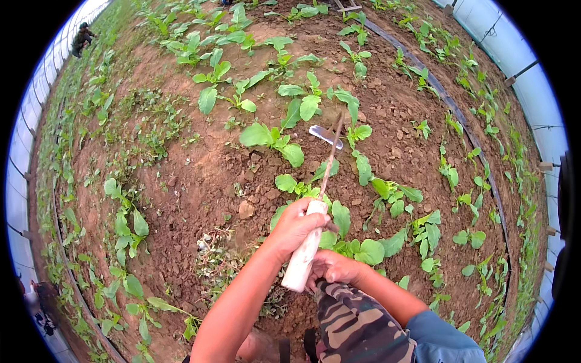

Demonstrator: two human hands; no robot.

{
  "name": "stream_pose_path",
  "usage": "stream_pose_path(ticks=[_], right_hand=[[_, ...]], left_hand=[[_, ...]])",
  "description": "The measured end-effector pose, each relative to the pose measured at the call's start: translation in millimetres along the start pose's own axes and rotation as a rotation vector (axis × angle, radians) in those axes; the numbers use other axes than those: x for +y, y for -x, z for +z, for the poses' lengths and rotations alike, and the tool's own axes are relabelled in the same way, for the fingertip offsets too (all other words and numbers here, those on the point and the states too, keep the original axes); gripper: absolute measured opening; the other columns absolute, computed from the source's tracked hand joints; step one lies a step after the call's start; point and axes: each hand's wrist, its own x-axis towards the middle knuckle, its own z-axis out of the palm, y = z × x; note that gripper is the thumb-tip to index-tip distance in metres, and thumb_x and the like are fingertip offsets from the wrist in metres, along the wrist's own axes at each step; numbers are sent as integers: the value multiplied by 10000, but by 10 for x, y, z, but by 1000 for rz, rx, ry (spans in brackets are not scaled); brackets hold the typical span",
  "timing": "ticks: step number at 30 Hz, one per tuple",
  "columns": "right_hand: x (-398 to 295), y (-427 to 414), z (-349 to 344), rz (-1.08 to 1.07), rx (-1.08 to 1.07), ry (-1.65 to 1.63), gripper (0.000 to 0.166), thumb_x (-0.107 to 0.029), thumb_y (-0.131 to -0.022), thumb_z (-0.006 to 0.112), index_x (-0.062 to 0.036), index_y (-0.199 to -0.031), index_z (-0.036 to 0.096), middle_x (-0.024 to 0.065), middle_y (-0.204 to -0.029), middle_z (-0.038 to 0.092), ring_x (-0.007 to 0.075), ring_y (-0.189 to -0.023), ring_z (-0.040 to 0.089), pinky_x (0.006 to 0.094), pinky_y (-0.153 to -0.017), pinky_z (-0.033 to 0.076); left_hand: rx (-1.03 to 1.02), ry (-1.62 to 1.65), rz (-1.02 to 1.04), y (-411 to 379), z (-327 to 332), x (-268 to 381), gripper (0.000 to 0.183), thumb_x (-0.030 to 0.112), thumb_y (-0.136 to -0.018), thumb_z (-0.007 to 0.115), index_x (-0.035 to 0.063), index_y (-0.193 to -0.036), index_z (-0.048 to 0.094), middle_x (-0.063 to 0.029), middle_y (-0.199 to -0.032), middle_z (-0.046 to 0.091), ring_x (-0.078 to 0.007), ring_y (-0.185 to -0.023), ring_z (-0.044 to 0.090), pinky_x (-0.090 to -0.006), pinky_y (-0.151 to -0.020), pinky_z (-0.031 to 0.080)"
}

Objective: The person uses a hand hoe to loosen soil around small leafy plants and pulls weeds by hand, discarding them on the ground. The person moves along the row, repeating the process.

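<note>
My left hand [295, 229] is closed around the pale wooden handle [305, 256] of a small hand hoe. From the handle a thin rusty metal shank [330, 169] runs up and away to a narrow blade [324, 136], bright along one edge, over the soil among leafy green seedlings [274, 141]. Beside the handle's lower end, my right hand [336, 267] has its fingers curled, close to a knee in camouflage cloth [358, 317]; whether it grips anything is not clear. Broad-leaved plants [363, 249] grow just beyond my hands.
Low small-leaved plants [220, 267] lie left of my arm. A dark hose or strip [447, 97] curves along the right, a thinner line [72, 277] along the left. Greenhouse walls [504, 41] flank the bed. A person [81, 40] crouches far off at upper left.
</note>
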Motion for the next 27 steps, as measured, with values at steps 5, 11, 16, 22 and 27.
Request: stream_pose_path(ticks=[5,11,16,22,27], right_hand=[[-133,-32,148,-105,363,-64,656,-408,-757,751,28,-1166,481,112,-1005,613,185,-898,624,308,-783,501],[-320,-262,-134,-311,693,222,370,-80,-829,624,12,-1156,476,62,-881,586,134,-675,589,270,-613,493],[-716,-552,-524,-314,944,692,568,-141,-922,500,-23,-1426,266,59,-825,554,122,-562,543,271,-518,475],[-1096,-670,-1016,-95,968,896,586,-183,-943,477,-103,-1468,230,58,-777,541,120,-520,537,284,-519,480],[-1067,-135,-1078,-3,980,936,584,-200,-937,483,-118,-1466,251,80,-886,559,118,-527,529,278,-519,487]], left_hand=[[211,-359,144,-227,8,-175,421,197,-801,670,-19,-1128,516,-75,-900,595,-143,-802,580,-290,-684,492],[257,-681,461,-342,-269,-270,577,195,-869,641,-33,-1326,374,-143,-1068,585,-174,-960,569,-311,-827,480],[174,-581,122,397,-524,-90,543,154,-914,588,-35,-1365,354,-177,-1268,544,-217,-1099,570,-344,-940,458],[361,-847,-232,2000,-1172,-107,405,175,-849,666,-43,-1173,558,-162,-993,671,-196,-921,647,-324,-814,515],[578,-878,-302,3026,-1104,340,413,135,-830,672,-74,-1162,543,-159,-1006,662,-199,-922,637,-324,-817,509]])
